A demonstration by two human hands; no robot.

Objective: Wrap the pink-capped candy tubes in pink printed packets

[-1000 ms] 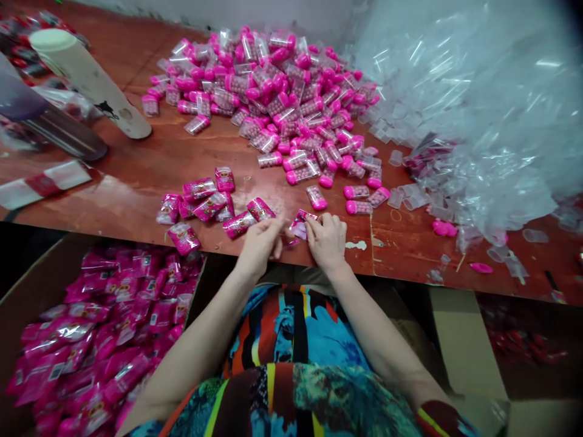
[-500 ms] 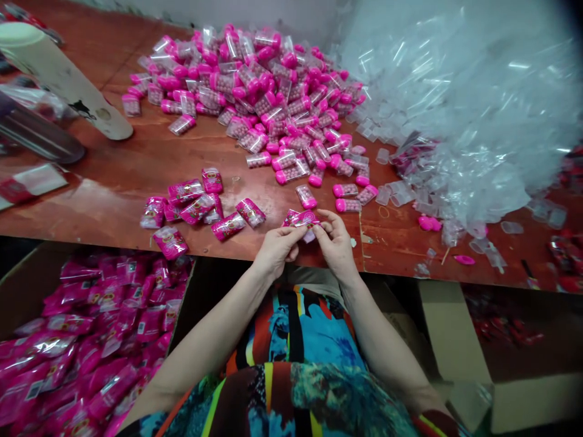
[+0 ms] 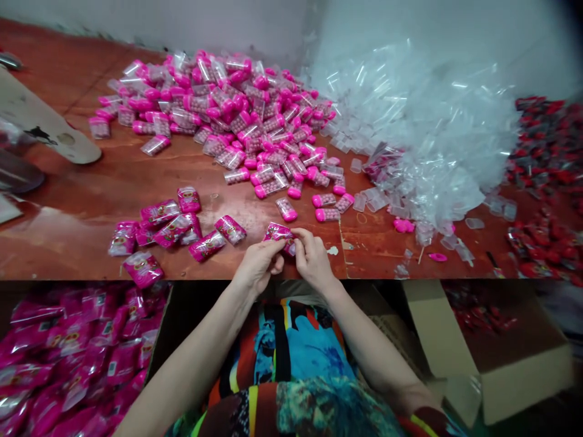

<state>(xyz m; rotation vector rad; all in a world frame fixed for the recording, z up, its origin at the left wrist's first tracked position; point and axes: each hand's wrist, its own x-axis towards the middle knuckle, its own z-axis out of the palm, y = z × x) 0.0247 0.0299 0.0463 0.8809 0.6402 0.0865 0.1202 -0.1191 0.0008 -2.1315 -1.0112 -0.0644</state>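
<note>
Both of my hands meet at the near edge of the brown table (image 3: 91, 200). My left hand (image 3: 257, 267) and my right hand (image 3: 312, 260) pinch one pink wrapped packet (image 3: 277, 232) between their fingertips, just above the table edge. A small group of the same wrapped pink packets (image 3: 175, 226) lies to the left of my hands. A big heap of clear little bottles with pink caps (image 3: 228, 115) fills the middle of the table behind them.
A pile of clear plastic wrappers (image 3: 423, 127) covers the right of the table, with red items (image 3: 546, 182) beyond. A cardboard box full of pink packets (image 3: 68, 358) stands below left. Another cardboard box (image 3: 455, 346) stands below right. A white roll (image 3: 40, 121) lies far left.
The view has swung right and down. My hands lifted the packet off the table and now hold it slightly lower, fingers pinching its ends.
</note>
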